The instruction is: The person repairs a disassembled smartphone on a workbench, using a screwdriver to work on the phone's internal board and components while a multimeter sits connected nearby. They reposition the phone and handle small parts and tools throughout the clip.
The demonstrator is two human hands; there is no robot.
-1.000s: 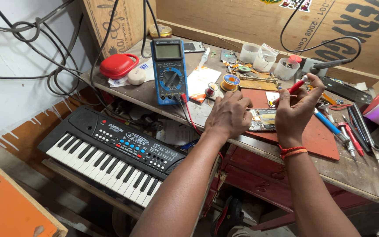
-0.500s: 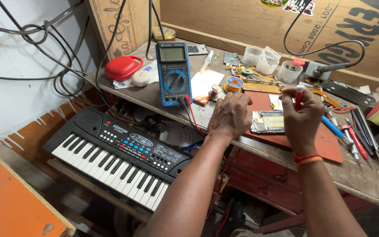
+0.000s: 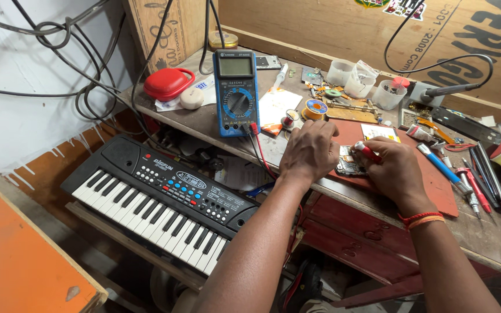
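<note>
Head view: both forearms reach forward over the bench. Left hand lies palm down, fingers curled, pressing the left end of a circuit board on the red mat. Right hand pinches a red-handled tool over the board; its tip and most of the board are hidden.
</note>
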